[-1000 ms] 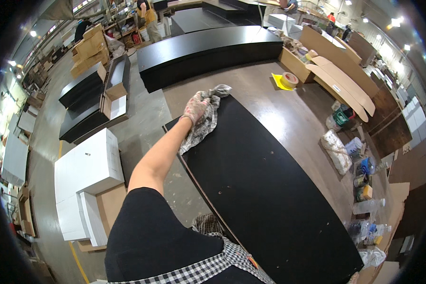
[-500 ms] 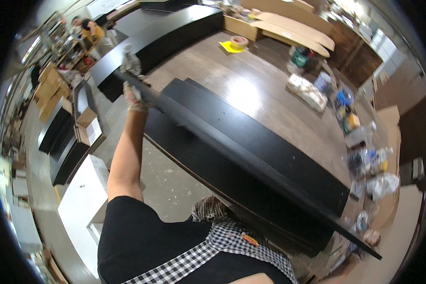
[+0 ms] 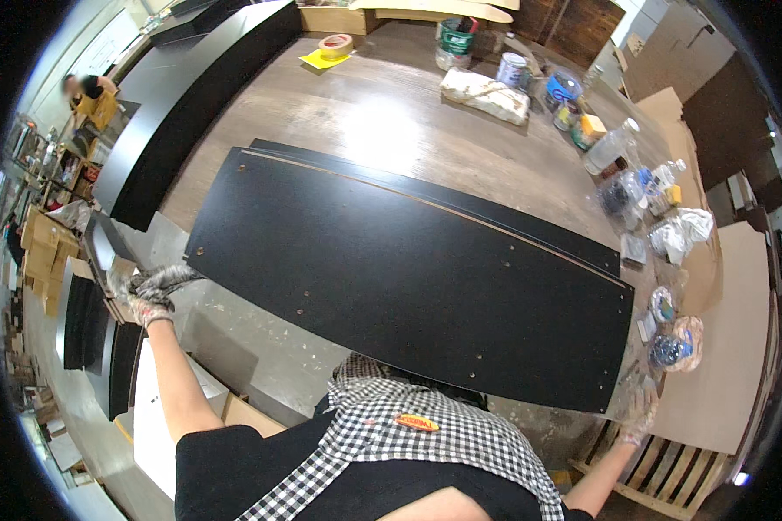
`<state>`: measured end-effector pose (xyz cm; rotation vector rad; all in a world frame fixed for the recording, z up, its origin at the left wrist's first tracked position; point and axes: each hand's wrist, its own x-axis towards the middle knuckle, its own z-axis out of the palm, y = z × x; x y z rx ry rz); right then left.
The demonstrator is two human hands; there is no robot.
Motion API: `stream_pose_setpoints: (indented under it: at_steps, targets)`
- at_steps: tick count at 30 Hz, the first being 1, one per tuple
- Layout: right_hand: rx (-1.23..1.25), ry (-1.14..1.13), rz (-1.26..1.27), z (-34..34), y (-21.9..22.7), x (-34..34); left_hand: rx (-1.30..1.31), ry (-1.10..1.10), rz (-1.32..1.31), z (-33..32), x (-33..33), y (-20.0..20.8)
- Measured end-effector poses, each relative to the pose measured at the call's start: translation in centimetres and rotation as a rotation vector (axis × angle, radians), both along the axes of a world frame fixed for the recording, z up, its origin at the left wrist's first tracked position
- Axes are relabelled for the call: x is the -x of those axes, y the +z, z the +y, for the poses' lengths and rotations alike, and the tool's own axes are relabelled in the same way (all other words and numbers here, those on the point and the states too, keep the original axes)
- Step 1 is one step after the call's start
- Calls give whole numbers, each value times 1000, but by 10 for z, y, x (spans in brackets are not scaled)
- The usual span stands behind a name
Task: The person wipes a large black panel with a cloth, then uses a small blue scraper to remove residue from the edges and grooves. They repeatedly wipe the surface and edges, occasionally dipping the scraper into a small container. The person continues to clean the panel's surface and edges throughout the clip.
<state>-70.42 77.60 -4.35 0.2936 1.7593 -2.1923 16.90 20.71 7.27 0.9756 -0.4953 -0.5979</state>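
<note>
A black board (image 3: 408,269) with a curved near edge and small holes lies flat in front of me, on top of another black board (image 3: 565,240) whose far edge shows beyond it. Just off the board's left corner is my left hand (image 3: 151,311), gloved and closed on a grey, stained rag (image 3: 169,280). My right hand (image 3: 639,415), in a thin pale glove, is beside the near right corner. Its fingers are stretched out, and nothing shows in them; I cannot tell whether they touch the board's edge.
Along the right of the wooden tabletop (image 3: 304,113) stand plastic bottles (image 3: 613,148), cans (image 3: 511,69) and a white wrapped bundle (image 3: 485,95). Tape (image 3: 335,46) lies at the far left, near a long black curved piece (image 3: 191,95). A person (image 3: 96,104) is in the left background.
The upper board was tilted on edge with my left hand at its raised end; now it lies flat. My left hand has come down and left, off the board, and my right hand has come into view.
</note>
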Motion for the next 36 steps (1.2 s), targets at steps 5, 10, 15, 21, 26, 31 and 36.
stream_pose_setpoints:
  at_steps: [5, 10, 15, 21, 26, 31, 36]
  targets:
    - [-291, 281, 73, -63, 0, 1, 34, -96, -397, -11, 26, 52]
    - [-1248, 405, 750, -157, -16, -47, 322, -284, -389, -40, 50, 157]
    - [-1343, 348, 829, -163, -16, -58, -12, -345, -592, -36, 150, 157]
    - [-1329, 314, 826, -152, -31, -42, -121, -965, -1963, -1, 295, -29]
    - [-1290, 303, 809, -149, -29, -40, -24, -257, -2243, -136, 197, -55]
    - [-1304, 311, 790, -155, -15, -50, -86, 70, -1509, -232, 58, -24]
    - [-1360, 333, 763, -156, -10, -52, -93, -456, -1277, -125, 133, 18]
